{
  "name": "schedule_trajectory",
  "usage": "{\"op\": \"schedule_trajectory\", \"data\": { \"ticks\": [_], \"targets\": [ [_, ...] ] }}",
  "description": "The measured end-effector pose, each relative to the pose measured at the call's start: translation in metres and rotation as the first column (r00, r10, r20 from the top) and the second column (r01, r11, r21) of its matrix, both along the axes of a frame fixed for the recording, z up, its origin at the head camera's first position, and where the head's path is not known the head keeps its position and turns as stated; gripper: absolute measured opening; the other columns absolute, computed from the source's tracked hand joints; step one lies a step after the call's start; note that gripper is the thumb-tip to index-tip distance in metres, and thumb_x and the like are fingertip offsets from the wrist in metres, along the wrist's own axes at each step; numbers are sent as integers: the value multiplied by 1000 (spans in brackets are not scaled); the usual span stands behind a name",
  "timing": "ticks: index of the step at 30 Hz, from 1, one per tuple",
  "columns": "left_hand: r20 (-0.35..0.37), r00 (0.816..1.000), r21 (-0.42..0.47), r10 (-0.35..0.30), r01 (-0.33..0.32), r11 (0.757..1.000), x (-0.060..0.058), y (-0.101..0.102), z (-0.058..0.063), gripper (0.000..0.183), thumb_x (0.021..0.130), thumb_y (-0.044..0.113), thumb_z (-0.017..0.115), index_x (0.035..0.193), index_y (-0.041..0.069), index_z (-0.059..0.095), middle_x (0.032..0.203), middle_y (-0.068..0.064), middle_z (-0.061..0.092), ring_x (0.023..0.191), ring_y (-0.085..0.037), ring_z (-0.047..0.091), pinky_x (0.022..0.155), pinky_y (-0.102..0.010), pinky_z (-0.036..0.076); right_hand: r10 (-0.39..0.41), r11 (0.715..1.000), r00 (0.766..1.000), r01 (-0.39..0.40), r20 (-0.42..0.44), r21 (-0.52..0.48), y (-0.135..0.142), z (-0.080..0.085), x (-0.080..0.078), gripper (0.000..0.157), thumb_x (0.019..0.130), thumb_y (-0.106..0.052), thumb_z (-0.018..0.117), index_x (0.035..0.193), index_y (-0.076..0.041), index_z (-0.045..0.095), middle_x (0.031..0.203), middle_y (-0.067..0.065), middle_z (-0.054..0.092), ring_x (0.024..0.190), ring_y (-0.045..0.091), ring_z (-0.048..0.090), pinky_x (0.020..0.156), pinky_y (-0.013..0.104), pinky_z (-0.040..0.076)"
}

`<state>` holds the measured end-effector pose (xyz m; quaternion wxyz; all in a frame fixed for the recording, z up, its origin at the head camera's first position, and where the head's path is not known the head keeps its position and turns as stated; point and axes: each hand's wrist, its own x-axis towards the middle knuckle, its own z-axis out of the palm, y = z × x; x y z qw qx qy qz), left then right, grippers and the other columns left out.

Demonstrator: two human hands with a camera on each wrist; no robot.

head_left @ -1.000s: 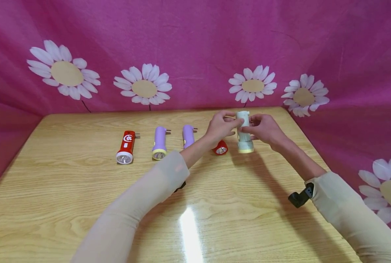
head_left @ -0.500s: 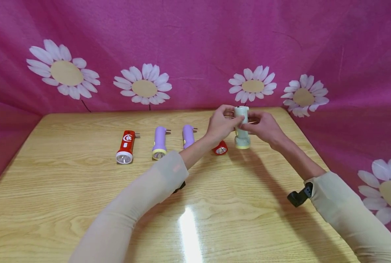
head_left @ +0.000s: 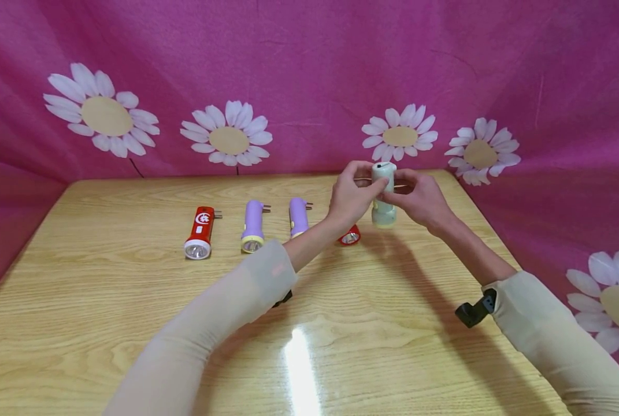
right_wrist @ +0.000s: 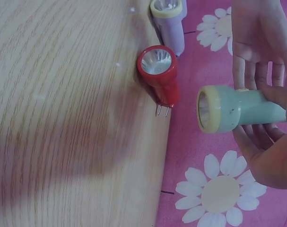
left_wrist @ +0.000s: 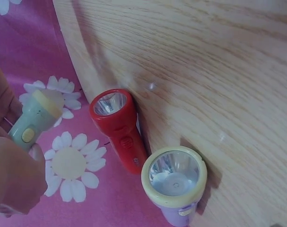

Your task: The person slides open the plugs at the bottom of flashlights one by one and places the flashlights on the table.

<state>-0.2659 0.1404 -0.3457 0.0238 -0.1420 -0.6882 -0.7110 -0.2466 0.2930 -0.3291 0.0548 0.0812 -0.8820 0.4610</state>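
A pale green flashlight [head_left: 384, 209] with a cream rim is held up off the table at the right, lens end down. My left hand [head_left: 352, 193] grips its body from the left, the thumb across the front. From the other side my right hand [head_left: 422, 200] holds the same body, with its thumb near the left one. In the right wrist view the green flashlight [right_wrist: 230, 109] shows its lens and a cream button; the left wrist view shows that button [left_wrist: 28, 135] too. Nearest below the left hand lies a red flashlight [head_left: 350, 236], mostly hidden by that hand.
Further left on the wooden table [head_left: 132, 323] lie two purple flashlights, one in the middle [head_left: 253, 225] and one partly behind the left forearm [head_left: 298, 215]. A red flashlight with a white rim [head_left: 199, 234] lies leftmost. Behind hangs a pink flowered cloth [head_left: 309, 86].
Both hands have lifted the green flashlight a little and tilted it, so its tail end now faces the head camera more. The flashlights on the table have stayed where they were.
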Motion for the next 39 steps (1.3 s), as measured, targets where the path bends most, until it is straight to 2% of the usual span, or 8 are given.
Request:
{"op": "schedule_trajectory", "data": {
  "ticks": [4, 8, 14, 18, 24, 32, 39],
  "targets": [
    [51, 999, 133, -14, 7, 991, 1, 2, 3, 24, 88, 23, 63, 105, 8, 59, 95, -3, 60, 85, -13, 59, 69, -24, 52, 1, 1000, 1000, -1, -16, -1, 0, 1, 2, 51, 79, -23, 73, 119, 2, 54, 110, 14, 59, 99, 27, 58, 81, 33, 49],
    [117, 993, 219, -24, -3, 976, 0, 3, 6, 17, 89, 20, 59, 100, 7, 59, 92, -4, 59, 82, -14, 58, 67, -28, 54, -4, 1000, 999, 4, -37, 2, -1, 2, 3, 50, 78, -21, 75, 118, 1, 55, 109, 14, 59, 98, 27, 59, 82, 36, 49],
    [236, 967, 314, -93, 15, 949, -1, 2, 9, 10, 86, 16, 59, 93, 9, 57, 92, -2, 59, 85, -18, 57, 73, -35, 53, 18, 999, 994, -14, -107, 36, -2, -1, 4, 47, 77, -17, 75, 116, 3, 55, 106, 16, 60, 95, 30, 60, 82, 43, 50],
    [293, 946, 325, -136, 35, 945, -1, 0, 11, 8, 85, 17, 59, 91, 11, 57, 93, 0, 58, 86, -18, 57, 78, -37, 51, 22, 999, 990, -16, -140, 47, -1, -4, 5, 46, 77, -18, 76, 114, 2, 57, 104, 15, 61, 92, 29, 62, 79, 41, 51],
    [329, 926, 342, -184, 65, 937, -3, -2, 12, 9, 87, 18, 61, 90, 12, 56, 96, 0, 59, 88, -17, 57, 82, -39, 49, 31, 999, 987, -28, -159, 25, 0, -6, 3, 42, 76, -15, 76, 111, 1, 57, 103, 15, 61, 93, 27, 61, 79, 37, 52],
    [332, 924, 338, -190, 71, 938, -6, -3, 12, 10, 86, 18, 63, 88, 12, 55, 94, 1, 58, 92, -20, 55, 82, -37, 49, 43, 999, 988, -39, -147, 27, -19, 17, 23, 32, 78, -4, 71, 104, 7, 56, 100, 20, 60, 93, 35, 60, 77, 35, 52],
    [366, 915, 315, -172, 52, 948, -5, -3, 12, 11, 84, 19, 65, 85, 13, 55, 92, 1, 59, 87, -16, 55, 81, -37, 48, 64, 998, 987, -62, -144, 19, -19, 12, 21, 31, 78, -2, 71, 104, 7, 56, 99, 20, 60, 93, 34, 59, 79, 37, 52]
  ]
}}
